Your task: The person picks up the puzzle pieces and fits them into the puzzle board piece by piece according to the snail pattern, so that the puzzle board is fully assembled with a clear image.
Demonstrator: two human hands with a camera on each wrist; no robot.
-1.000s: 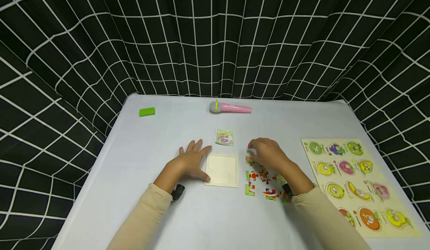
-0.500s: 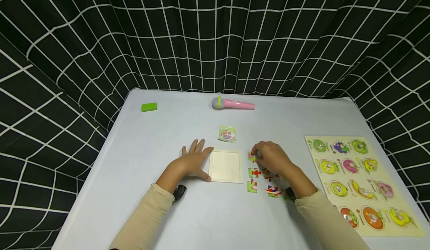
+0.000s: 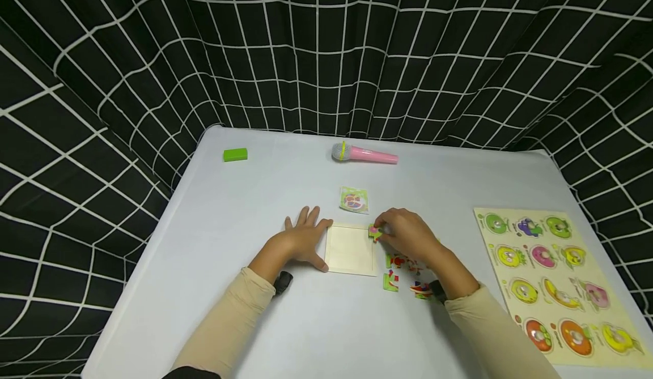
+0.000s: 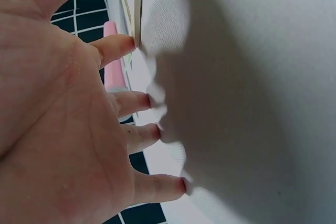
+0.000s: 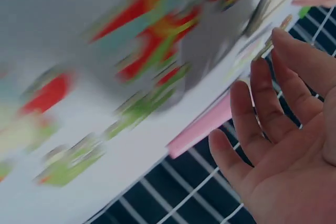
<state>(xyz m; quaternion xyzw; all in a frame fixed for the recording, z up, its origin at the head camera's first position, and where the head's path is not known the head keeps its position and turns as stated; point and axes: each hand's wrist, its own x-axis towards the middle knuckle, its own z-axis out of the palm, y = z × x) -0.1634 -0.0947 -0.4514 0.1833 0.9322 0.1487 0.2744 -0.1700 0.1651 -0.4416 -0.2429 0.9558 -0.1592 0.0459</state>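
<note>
A shallow, pale square puzzle tray (image 3: 349, 251) lies in the middle of the white table. My left hand (image 3: 304, 243) rests at its left edge, fingers spread, with thumb and forefinger touching the frame. In the left wrist view the left hand's (image 4: 68, 124) fingertips meet the cloth and the tray edge. My right hand (image 3: 406, 234) pinches a green and pink puzzle piece (image 3: 374, 232) over the tray's upper right corner; the right wrist view shows the piece (image 5: 268, 47) edge-on at the fingertips. Loose puzzle pieces (image 3: 390, 281) lie right of the tray, partly hidden under the right hand.
A small picture card (image 3: 354, 200) lies behind the tray. Farther back are a pink toy microphone (image 3: 372, 155) and a green block (image 3: 235, 154). A fruit puzzle board (image 3: 556, 280) covers the right side. Black gridded curtain (image 3: 326, 56) surrounds the table.
My right hand has taken hold of the green and pink puzzle piece and carried it left to the tray's corner. The left hand has stayed at the tray's edge while the head view shifted.
</note>
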